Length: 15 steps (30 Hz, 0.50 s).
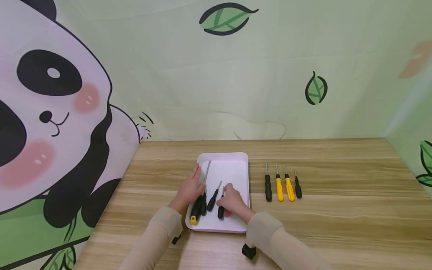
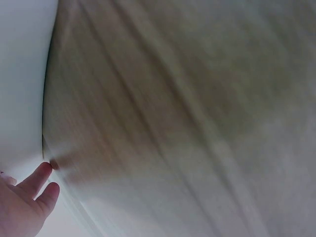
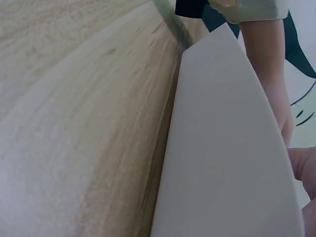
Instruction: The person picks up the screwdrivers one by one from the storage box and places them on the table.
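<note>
A white tray (image 1: pixel 233 168) on the table holds several screwdrivers. My left hand (image 1: pixel 189 190) rests along its left rim with fingers extended, beside a long screwdriver with a black and yellow handle (image 1: pixel 194 213). Two smaller black-handled screwdrivers (image 1: pixel 212 200) lie next to that one. Inside the tray, the bent fingers of my right hand (image 1: pixel 233 200) pinch a short black-handled screwdriver (image 1: pixel 221 212). Something red (image 1: pixel 227 213) shows beneath this hand, mostly hidden. The left wrist view catches the left fingertips (image 2: pixel 42 180) near the tray's outer wall (image 2: pixel 22 84).
Right of the tray, a row of screwdrivers lies on the wooden table (image 1: pixel 354 195): a black one (image 1: pixel 268 187), two yellow ones (image 1: pixel 279 189) and a small black one (image 1: pixel 298 189). Behind the table hangs a green backdrop (image 1: pixel 168 75) with a panda drawing.
</note>
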Motion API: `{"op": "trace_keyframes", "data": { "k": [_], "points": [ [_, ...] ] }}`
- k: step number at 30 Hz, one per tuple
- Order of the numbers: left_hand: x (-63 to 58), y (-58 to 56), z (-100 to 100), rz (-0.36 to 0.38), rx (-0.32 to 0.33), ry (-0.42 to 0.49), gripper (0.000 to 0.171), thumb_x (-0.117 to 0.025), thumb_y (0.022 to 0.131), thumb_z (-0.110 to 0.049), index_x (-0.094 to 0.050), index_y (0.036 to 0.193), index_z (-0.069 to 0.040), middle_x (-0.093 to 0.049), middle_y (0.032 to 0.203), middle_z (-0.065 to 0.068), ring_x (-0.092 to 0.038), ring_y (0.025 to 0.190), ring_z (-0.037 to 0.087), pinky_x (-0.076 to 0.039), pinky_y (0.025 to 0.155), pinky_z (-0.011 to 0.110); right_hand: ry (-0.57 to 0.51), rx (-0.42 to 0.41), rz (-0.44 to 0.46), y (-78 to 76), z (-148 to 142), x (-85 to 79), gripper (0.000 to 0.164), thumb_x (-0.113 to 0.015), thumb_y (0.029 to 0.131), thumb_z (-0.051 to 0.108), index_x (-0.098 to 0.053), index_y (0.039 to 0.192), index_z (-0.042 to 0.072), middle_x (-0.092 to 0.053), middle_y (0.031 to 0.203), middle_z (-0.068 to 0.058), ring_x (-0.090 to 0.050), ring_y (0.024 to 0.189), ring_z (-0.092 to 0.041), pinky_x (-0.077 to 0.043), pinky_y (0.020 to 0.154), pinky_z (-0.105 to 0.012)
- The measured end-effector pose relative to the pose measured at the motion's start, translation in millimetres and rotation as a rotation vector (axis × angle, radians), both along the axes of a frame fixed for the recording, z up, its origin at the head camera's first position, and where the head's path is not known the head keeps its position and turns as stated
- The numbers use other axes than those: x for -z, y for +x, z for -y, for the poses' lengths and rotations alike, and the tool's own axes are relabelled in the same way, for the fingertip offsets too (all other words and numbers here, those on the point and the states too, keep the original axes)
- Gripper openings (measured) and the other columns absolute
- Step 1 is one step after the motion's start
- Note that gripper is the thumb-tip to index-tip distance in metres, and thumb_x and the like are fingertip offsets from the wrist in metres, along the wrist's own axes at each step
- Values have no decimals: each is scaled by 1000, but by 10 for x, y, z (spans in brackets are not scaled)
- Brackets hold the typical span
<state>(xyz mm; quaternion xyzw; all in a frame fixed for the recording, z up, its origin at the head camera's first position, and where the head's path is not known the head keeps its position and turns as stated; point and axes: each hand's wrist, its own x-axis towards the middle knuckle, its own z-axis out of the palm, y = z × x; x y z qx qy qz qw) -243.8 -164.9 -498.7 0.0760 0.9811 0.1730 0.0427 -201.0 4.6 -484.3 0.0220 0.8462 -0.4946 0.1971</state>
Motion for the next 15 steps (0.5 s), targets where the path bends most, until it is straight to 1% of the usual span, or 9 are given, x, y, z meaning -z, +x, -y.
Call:
{"op": "trace_keyframes", "data": {
  "k": [5, 9, 13, 15],
  "points": [
    [-4, -3, -1, 9, -4, 1, 61, -42, 90, -27, -15, 142, -9, -5, 150, 1, -40, 123, 26, -36, 98, 41, -83, 34, 42, 16, -26, 1, 49, -60, 69, 1, -39, 113, 0, -52, 68, -12, -48, 36, -14, -47, 38, -27],
    [-5, -1, 1, 7, -7, 6, 61, -42, 90, -27, -16, 142, -9, -5, 150, 1, -40, 123, 26, -37, 97, 41, -123, 47, 67, 15, -46, -9, 46, -59, 69, 1, -40, 111, 2, -52, 68, -11, -47, 36, -13, -46, 38, -26],
    [0, 3, 6, -23, 11, -5, 61, -43, 89, -26, -18, 141, -6, -9, 150, 4, -50, 110, 27, -42, 90, 40, -161, 62, 96, 13, -63, -11, 43, -58, 70, 0, -41, 109, 4, -51, 67, -9, -46, 38, -13, -45, 37, -25],
    [3, 3, 7, -37, 19, -14, 61, -44, 89, -25, -19, 141, -4, -10, 150, 5, -52, 103, 27, -44, 87, 40, -184, 69, 102, 12, -72, -15, 42, -58, 70, 0, -41, 109, 5, -50, 66, -7, -46, 39, -13, -44, 37, -25]
  ]
}}
